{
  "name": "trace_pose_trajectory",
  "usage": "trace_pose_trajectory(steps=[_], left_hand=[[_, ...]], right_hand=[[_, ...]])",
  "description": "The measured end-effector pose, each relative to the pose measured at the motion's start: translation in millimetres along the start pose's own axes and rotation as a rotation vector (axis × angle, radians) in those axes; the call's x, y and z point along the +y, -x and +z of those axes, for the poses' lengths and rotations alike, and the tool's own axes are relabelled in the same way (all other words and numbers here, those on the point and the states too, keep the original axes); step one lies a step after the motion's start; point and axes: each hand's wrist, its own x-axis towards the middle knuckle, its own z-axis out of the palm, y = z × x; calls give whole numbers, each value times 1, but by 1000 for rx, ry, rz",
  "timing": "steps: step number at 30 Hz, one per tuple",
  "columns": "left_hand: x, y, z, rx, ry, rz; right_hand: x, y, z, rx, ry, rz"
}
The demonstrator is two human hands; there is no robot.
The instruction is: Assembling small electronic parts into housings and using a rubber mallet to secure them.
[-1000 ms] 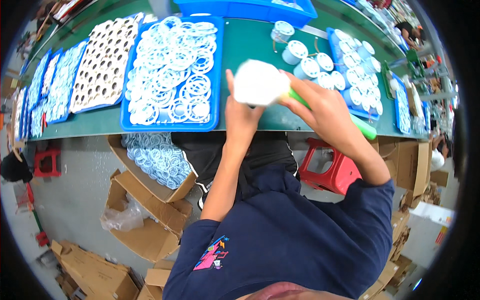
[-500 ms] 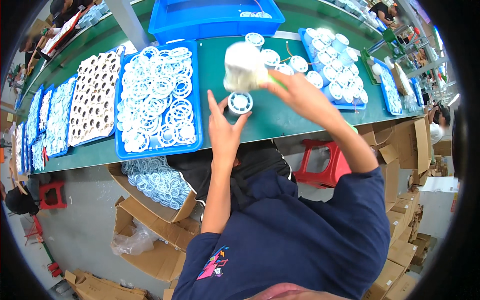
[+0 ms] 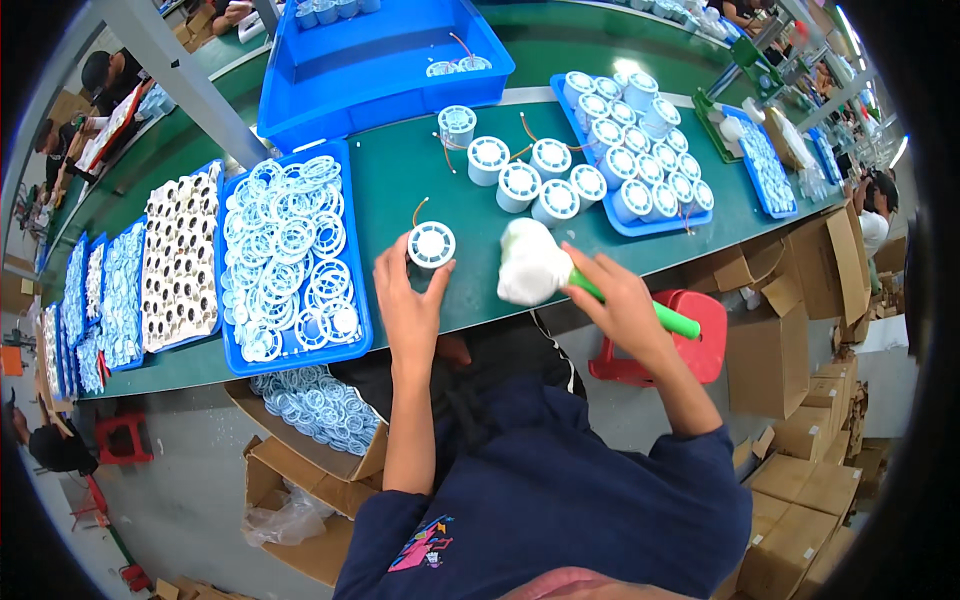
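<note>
"Since the earlier frame, the white-headed mallet [image 3: 530,262] has swung clear of the white-capped cylinder [image 3: 432,245]. Its head was a blur over the cylinder's far side; now it shows sharply, apart from it on the person's right."

"Where is that cylinder?"

"Upright on the green table [image 3: 400,165], between the blue tray of rings [image 3: 362,285] and a loose group of similar cylinders [image 3: 518,185]. A thin wire [image 3: 419,212] rises behind it."

"And the hands?"

"The left hand [image 3: 408,305] reaches up from below, thumb and fingers curved around opposite sides of the cylinder, pinching it; how firmly, I cannot tell. The right hand [image 3: 620,305] has its fingers wrapped around the mallet's green handle [image 3: 678,322]."

"How would one do this well?"

"My judgement: keep the cylinder standing square, with the fingertips low on its sides and off the spoked top. Bring the mallet's head down flat and centred rather than on the rim, with short, controlled taps, and keep the wire out of the way."

"Anything else different?"

"Yes, the whole view has shifted. The wire, not visible earlier, now shows, and the loose cylinders are no longer partly hidden by the mallet."
</note>
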Motion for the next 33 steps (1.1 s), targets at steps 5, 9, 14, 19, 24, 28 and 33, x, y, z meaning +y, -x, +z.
trace_pose_trajectory(steps=[5,9,14,19,24,28,33], left_hand=[[16,-44,26,-29,16,-114],[21,-81,46,-15,33,-129],[6,-98,70,15,-58,28],[16,-109,98,33,205,4],[25,-115,124,13,242,51],[20,-120,125,-1,250,78],[16,-120,129,15,269,88]], right_hand=[[38,25,17,107,208,-150],[44,29,22,187,212,-112],[31,62,19,267,217,166],[11,63,20,218,24,361],[15,33,30,257,23,275],[21,13,37,272,31,296],[29,-1,40,273,107,319]])
